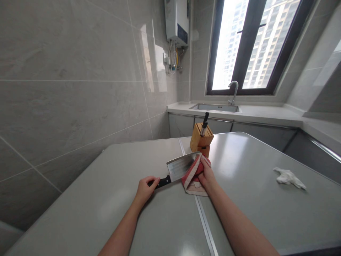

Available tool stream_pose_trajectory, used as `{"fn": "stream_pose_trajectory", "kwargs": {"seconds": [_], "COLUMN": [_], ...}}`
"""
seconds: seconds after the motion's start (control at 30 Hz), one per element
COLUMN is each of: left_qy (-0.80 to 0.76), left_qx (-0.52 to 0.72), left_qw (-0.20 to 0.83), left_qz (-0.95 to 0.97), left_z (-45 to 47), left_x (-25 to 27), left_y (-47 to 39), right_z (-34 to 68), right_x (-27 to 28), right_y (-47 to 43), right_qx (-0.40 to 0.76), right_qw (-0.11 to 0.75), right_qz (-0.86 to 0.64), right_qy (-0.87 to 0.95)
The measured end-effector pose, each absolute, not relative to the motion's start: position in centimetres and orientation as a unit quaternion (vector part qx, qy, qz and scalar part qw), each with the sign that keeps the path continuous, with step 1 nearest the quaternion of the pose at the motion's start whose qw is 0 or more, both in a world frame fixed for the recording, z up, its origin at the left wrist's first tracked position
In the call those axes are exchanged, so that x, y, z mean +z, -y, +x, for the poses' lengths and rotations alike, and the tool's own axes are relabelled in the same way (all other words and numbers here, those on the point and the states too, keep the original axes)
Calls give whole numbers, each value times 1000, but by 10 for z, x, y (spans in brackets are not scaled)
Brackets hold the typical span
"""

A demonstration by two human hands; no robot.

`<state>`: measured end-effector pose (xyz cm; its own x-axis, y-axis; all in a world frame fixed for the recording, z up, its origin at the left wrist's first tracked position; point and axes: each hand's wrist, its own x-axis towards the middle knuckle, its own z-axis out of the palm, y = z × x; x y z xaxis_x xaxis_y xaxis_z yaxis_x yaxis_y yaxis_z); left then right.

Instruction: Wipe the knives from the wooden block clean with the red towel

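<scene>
My left hand [147, 189] is closed round the black handle of a cleaver [179, 168]. The broad steel blade points away to the right, above the table. My right hand [207, 173] grips a red and white cloth [192, 180], which lies against the far end of the blade and hides part of it. Part of the cloth hangs down toward the tabletop. Just beyond the blade tip stands a wooden knife block [198, 137] with black-handled tools [204, 124] sticking out of its top.
A crumpled white cloth or tissue [289, 178] lies on the right of the grey table [112, 213]. A metal strip [204, 220] runs along the table's seam. Behind it are a counter with a sink [215, 107], a faucet [234, 91], a window and a wall-mounted water heater [176, 21].
</scene>
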<state>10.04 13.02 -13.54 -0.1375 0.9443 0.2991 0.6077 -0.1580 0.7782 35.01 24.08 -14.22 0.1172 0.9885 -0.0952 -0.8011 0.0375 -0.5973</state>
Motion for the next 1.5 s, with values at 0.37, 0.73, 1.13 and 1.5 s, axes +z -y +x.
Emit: {"fn": "stream_pose_trajectory", "kwargs": {"seconds": [0.37, 0.73, 1.13, 1.5], "left_qy": [-608, -606, -602, -600], "left_qx": [403, 374, 357, 355], "left_qw": [199, 213, 187, 181], "left_qz": [655, 669, 689, 693], "left_z": [104, 109, 112, 114], "left_x": [-135, -133, -131, -125], "left_y": [-128, -126, -124, -122], "right_z": [348, 348, 346, 346], "right_x": [-144, -152, -144, -141], "right_y": [-242, -246, -241, -240], "right_qx": [648, 633, 643, 646], "right_qw": [696, 707, 688, 692], "right_qz": [-259, -252, -277, -274], "right_qy": [170, 190, 190, 173]}}
